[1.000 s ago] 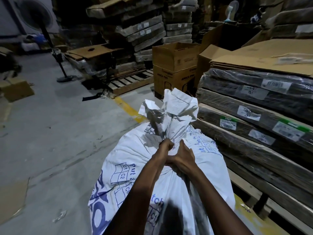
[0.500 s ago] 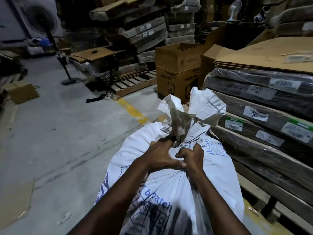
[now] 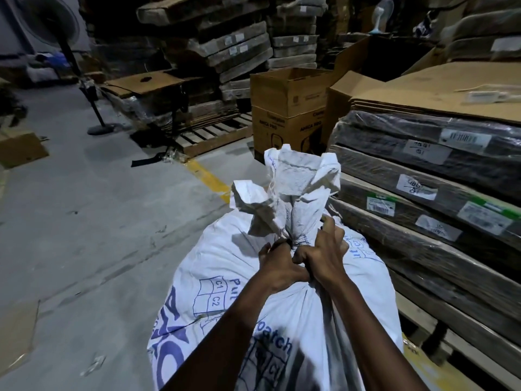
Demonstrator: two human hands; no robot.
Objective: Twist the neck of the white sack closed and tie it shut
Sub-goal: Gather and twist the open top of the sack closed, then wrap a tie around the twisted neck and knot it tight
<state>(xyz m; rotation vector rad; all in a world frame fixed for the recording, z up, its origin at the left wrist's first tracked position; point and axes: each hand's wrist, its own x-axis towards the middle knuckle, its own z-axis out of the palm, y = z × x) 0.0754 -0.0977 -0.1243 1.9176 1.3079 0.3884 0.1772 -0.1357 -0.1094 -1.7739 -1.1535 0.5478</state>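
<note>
White sack (image 3: 231, 266): full, standing on the concrete floor (image 3: 84, 221) just beside a stack of wrapped flat bundles (image 3: 423, 176) on the right. Neck (image 3: 290, 238) now pinched to a narrow waist, tighter than half a second ago, when the gather sat looser and wider. Loose mouth fabric (image 3: 298, 182) above the waist stands taller and more bunched than a second ago. A dark band at the waist, possibly a tie; too small to confirm.

Left hand (image 3: 277, 268): closed in a fist at the near left of the neck, fingers curled tight; whether on fabric or a cord end, cannot tell. Has shifted from below the neck to level with it.

Right hand (image 3: 324, 255): closed around the right side of the neck, knuckles up, touching the left hand. Now higher against the gather than before.

Judgement: twist largely done, cinching or knotting under way; no finished knot visible. Risk of unwinding if either grip slackens.

Beyond: stacked cardboard boxes (image 3: 287, 108), a wooden pallet (image 3: 214, 136), a yellow floor line (image 3: 208, 176), a pedestal fan (image 3: 56, 26).
</note>
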